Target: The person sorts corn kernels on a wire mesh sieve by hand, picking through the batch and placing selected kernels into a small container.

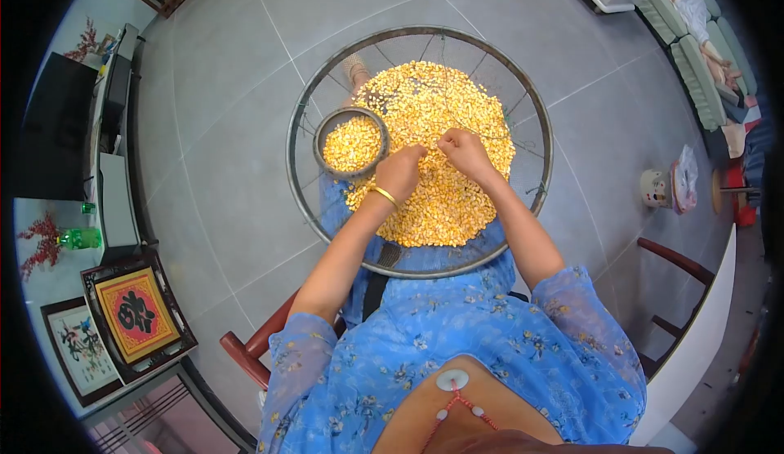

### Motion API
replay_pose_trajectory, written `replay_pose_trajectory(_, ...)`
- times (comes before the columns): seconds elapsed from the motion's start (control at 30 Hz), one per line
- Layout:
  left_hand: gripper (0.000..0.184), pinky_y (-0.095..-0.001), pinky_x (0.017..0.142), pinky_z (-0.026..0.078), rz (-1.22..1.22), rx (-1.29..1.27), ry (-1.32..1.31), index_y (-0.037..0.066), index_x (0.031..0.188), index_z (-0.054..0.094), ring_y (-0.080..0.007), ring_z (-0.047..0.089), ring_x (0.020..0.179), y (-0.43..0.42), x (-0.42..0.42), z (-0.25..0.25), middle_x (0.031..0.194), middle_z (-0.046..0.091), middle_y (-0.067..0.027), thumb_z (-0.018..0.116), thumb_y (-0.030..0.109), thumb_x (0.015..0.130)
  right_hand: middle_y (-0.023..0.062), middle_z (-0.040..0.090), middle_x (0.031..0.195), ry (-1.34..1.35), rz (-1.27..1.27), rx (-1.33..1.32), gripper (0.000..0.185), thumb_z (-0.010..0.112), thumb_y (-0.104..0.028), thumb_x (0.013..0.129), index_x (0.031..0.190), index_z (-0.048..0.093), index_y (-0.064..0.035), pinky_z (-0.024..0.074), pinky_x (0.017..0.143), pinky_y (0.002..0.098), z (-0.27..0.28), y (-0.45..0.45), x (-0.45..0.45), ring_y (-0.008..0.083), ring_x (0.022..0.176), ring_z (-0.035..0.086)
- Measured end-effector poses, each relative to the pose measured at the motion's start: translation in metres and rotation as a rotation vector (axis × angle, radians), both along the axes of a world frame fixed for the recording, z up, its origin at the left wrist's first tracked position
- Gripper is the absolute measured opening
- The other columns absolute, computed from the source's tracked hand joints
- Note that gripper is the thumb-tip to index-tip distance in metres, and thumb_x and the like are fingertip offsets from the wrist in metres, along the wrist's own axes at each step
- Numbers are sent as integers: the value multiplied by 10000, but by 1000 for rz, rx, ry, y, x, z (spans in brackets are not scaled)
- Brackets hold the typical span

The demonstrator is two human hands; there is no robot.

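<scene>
A round, metal-rimmed mesh sieve (544,111) rests over the lap and holds a wide spread of yellow corn kernels (445,209). Inside it at the left stands a dark round bowl (318,150) filled with more kernels. Just right of this bowl is my left hand (399,171), with a gold bangle at its wrist and its fingers pinched together over the corn. My right hand (465,152) is close beside it at the middle of the sieve, its fingers also pinched. Whatever either pinch holds is too small to make out.
Framed pictures (137,315) and a cabinet with a television (53,127) line the left side. A red wooden chair arm (255,348) is near my left elbow. At the right are a patterned bin (656,188), a sofa (694,78) with a person's legs, and another chair (676,260).
</scene>
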State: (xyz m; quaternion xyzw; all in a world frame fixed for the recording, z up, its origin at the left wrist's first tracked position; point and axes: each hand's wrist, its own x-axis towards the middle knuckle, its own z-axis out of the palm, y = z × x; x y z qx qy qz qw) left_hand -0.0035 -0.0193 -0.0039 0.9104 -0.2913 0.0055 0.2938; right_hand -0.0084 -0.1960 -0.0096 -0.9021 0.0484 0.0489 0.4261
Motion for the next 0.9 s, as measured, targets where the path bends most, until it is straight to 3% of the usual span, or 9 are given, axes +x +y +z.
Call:
replay_pose_trajectory(0.03,148,-426,619,485,-48,209,53,46,952,544,-319,627,726,-3,-4,3,809,629,-161,484,80,821,158,641,783,18,-40,11,216,587,-237,792,817,637,-28,473,659,386,0,-2,1,296,721,613)
replay_pose_trajectory(0.13,143,-425,596,484,-174,415,131,32,917,518,-319,626,697,-13,-15,-20,755,625,-144,498,99,793,160,639,768,-3,-83,23,209,582,-240,791,796,628,-36,477,660,396,-3,-3,2,308,717,614)
replay_pose_trajectory(0.27,107,-429,590,486,-219,472,85,25,851,525,-317,624,685,-16,-26,-34,736,619,-146,500,89,769,181,646,806,46,-50,-160,213,542,-237,810,829,614,-38,480,685,428,-6,12,-6,334,762,621)
replay_pose_trajectory(0.33,92,-430,584,487,-198,401,33,32,813,543,-315,624,685,-16,-27,-32,736,620,-142,494,83,754,190,634,759,116,167,-388,247,564,-267,805,809,592,-22,476,660,438,-24,17,-9,340,754,622)
replay_pose_trajectory(0.47,73,-428,597,489,-198,363,57,40,774,549,-315,622,687,-11,-24,-29,739,618,-151,492,75,748,192,639,785,147,278,-445,206,538,-216,798,833,587,-19,478,656,437,-36,18,-8,348,767,622)
replay_pose_trajectory(0.77,144,-458,607,452,19,200,240,55,916,551,-345,611,711,-8,-18,7,727,608,-169,500,178,863,176,658,848,183,343,-472,188,567,-141,757,879,633,-14,509,675,417,-18,25,-16,313,807,646)
replay_pose_trajectory(0.87,185,-393,552,448,91,-39,273,43,927,552,-287,595,597,-1,-9,-10,645,596,-107,520,220,883,176,656,861,200,390,-471,186,550,-137,768,888,627,-18,508,680,413,-27,26,-16,309,811,645)
replay_pose_trajectory(0.9,207,-347,516,426,76,-350,359,40,916,559,-229,551,541,-1,-3,-21,609,560,-63,531,243,887,174,651,853,246,378,-470,187,549,-169,782,901,614,-40,497,672,419,-26,26,-14,320,799,636)
